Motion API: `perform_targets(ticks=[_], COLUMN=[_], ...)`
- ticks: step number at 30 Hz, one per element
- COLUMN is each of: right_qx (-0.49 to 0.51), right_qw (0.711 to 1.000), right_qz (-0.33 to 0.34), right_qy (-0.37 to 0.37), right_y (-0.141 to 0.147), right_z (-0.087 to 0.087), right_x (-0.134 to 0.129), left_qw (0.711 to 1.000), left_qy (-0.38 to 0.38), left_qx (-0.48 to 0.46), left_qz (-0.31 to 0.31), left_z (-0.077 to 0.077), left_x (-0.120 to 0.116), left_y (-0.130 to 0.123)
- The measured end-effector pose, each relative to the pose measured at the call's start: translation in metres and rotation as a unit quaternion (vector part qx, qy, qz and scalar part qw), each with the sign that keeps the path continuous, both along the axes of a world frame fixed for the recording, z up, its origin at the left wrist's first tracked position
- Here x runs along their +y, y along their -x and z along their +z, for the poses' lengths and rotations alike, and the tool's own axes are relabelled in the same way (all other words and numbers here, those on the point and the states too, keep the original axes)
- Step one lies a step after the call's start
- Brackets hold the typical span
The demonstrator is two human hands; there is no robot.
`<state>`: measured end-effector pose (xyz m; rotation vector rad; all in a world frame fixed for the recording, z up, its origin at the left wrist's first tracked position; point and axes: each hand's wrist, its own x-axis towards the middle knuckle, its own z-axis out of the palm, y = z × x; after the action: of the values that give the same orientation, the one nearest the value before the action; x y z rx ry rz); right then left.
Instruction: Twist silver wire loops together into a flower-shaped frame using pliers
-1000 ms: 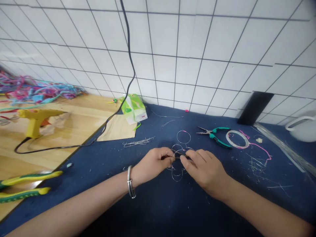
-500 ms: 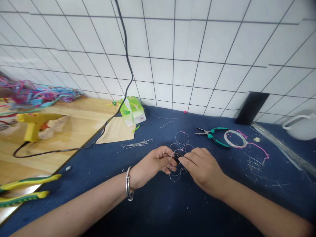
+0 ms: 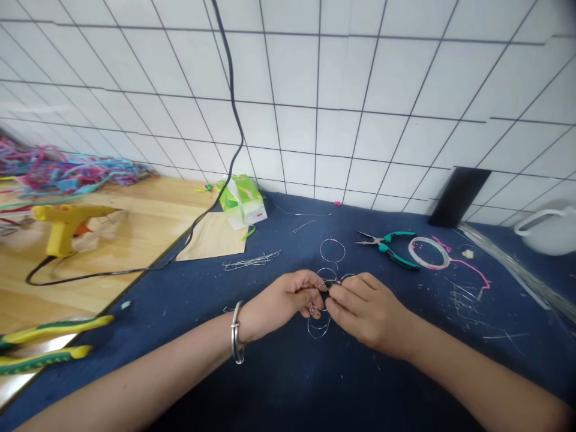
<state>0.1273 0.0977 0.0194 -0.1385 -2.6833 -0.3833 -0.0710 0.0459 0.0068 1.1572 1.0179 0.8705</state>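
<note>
My left hand, with a silver bangle on its wrist, pinches a piece of thin wire bent into several round loops. From the other side my right hand grips the same wire piece, its fingers curled and close to the left fingertips. One wire loop with a bit of pink at its top sticks out beyond the hands. Another loop hangs below the left fingers. A small dark thing shows between the fingertips; I cannot make out what it is. The fingers hide the middle of the wire piece.
Teal-handled pliers lie right of centre beside a white ring-shaped spool. Cut wires lie left of the hands. Further left are a yellow glue gun, its black cord and yellow-green handles. A white mug stands right.
The looped wire has turned a little between my fingers, and its side loops sit partly behind my right hand. My hands have shifted only slightly.
</note>
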Motion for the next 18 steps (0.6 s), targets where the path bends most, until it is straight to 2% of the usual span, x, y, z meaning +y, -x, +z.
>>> perform_targets(ticks=[3,8,13,18], right_qx=[0.018,0.049,0.062,0.066], right_qw=[1.0,0.997,0.991,0.987], right_qz=[0.0,-0.043,-0.068,-0.066], right_qy=[0.011,0.042,0.096,0.133], right_y=[-0.0009,-0.0023,-0.0013,0.0003], right_z=[0.0008,0.0,-0.0031,-0.0046], right_x=[-0.0005,-0.001,-0.0012,-0.0003], left_qw=[1.0,0.997,0.994,0.992], left_qy=[-0.001,-0.026,-0.06,-0.081], left_qx=[-0.02,-0.055,-0.014,0.021], left_qz=[-0.001,0.045,0.086,0.089], left_z=[0.0049,0.0096,0.0095,0.0037], left_x=[-0.0013,-0.0046,-0.0058,-0.0066], left_y=[-0.0015,-0.0032,-0.0064,-0.0087])
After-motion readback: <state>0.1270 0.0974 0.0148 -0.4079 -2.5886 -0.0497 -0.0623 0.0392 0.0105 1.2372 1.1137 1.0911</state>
